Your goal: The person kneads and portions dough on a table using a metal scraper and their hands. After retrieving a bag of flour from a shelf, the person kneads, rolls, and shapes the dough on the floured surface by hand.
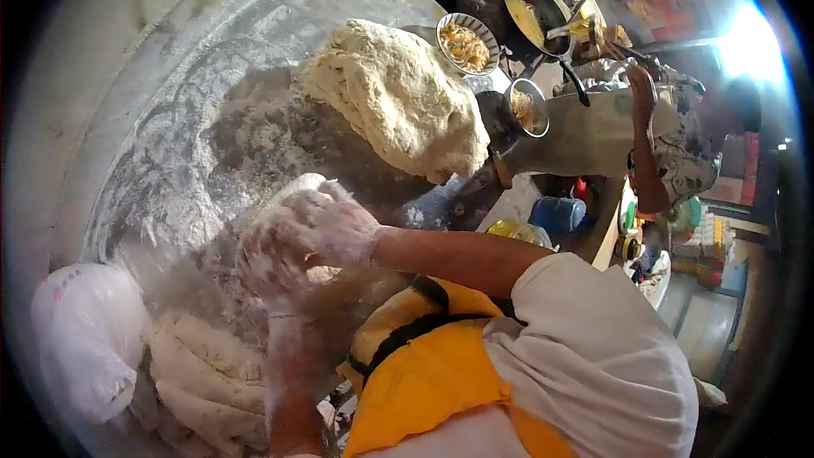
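Note:
My left hand [270, 256] and my right hand [337, 222], both coated in flour, are pressed together over a piece of dough [322, 274] on the floured worktop [182, 153]. Their fingers are curled in and partly overlap, and most of that piece is hidden beneath them. Just beyond my hands lies a large, rough mound of dough [398, 97], which neither hand touches. More dough [208, 373] rests at the lower left, beside my left forearm.
A white bag [89, 335] sits at the worktop's lower left. Past the big mound are a striped bowl of food [465, 42], a metal bowl [526, 108] and a dark pan [534, 19]. Another person [649, 136] stands at the right, near a blue container [558, 215].

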Action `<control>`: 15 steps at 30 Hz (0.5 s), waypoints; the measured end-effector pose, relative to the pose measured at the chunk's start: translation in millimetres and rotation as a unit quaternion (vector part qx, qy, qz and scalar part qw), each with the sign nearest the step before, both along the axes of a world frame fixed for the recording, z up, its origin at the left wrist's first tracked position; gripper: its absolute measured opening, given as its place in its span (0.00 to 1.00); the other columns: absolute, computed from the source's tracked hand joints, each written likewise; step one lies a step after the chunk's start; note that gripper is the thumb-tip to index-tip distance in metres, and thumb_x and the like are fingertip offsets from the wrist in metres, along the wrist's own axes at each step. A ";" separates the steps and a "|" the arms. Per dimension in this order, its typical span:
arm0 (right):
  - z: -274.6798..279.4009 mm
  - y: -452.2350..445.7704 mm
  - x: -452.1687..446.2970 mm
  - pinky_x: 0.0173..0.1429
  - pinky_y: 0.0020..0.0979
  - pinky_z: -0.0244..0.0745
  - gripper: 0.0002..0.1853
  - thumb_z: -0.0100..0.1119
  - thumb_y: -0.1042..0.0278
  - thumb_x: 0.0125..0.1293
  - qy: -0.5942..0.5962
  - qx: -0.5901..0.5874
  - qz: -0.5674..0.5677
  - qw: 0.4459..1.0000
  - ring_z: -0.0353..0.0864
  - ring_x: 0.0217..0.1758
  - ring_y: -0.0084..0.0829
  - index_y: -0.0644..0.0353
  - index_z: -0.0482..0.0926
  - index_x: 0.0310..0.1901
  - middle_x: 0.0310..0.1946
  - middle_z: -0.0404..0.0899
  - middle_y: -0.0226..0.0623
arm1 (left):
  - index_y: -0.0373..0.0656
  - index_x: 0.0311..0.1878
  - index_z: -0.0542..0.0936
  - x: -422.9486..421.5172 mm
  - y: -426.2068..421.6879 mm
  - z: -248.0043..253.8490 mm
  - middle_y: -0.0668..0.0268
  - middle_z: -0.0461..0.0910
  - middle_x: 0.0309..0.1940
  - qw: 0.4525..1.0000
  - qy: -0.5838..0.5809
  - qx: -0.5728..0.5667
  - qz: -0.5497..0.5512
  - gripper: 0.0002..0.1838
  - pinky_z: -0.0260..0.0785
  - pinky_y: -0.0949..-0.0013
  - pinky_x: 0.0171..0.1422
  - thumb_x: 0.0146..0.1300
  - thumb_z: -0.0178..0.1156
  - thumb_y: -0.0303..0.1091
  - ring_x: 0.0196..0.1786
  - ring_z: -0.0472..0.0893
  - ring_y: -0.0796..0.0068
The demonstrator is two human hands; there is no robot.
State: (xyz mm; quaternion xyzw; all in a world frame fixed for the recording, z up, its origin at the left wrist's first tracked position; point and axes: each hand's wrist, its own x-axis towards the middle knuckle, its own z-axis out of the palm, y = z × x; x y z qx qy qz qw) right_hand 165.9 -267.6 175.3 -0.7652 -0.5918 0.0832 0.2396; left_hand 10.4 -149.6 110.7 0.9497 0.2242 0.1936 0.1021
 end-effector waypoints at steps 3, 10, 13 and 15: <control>-59.7 32.7 5.0 0.71 0.56 0.66 0.26 0.59 0.49 0.64 0.006 -0.020 0.051 0.998 0.75 0.68 0.49 0.48 0.76 0.62 0.61 0.77 0.41 | 0.34 0.67 0.74 6.6 -6.5 -8.9 0.47 0.80 0.60 0.997 -0.031 0.029 0.057 0.30 0.73 0.44 0.63 0.76 0.53 0.51 0.62 0.78 0.45; -131.5 122.3 50.0 0.61 0.51 0.69 0.33 0.66 0.49 0.50 0.020 0.005 0.018 1.000 0.77 0.57 0.46 0.52 0.78 0.59 0.55 0.78 0.42 | 0.34 0.67 0.74 40.0 104.6 -95.4 0.45 0.79 0.60 0.981 -0.132 -0.128 0.064 0.29 0.72 0.42 0.63 0.77 0.51 0.51 0.60 0.79 0.41; -134.7 148.1 67.8 0.60 0.51 0.73 0.42 0.76 0.49 0.39 0.071 -0.028 0.006 0.997 0.76 0.61 0.49 0.53 0.78 0.61 0.57 0.78 0.46 | 0.34 0.66 0.74 51.6 141.7 -139.7 0.44 0.80 0.58 0.973 -0.216 -0.068 0.038 0.30 0.73 0.43 0.62 0.78 0.50 0.53 0.55 0.80 0.37; -144.1 163.0 71.2 0.63 0.55 0.74 0.45 0.78 0.47 0.38 0.099 -0.052 -0.016 0.994 0.75 0.64 0.51 0.54 0.77 0.63 0.59 0.78 0.47 | 0.33 0.68 0.73 62.6 154.2 -120.2 0.41 0.79 0.60 0.982 -0.139 -0.119 0.047 0.31 0.74 0.49 0.65 0.79 0.50 0.53 0.61 0.79 0.40</control>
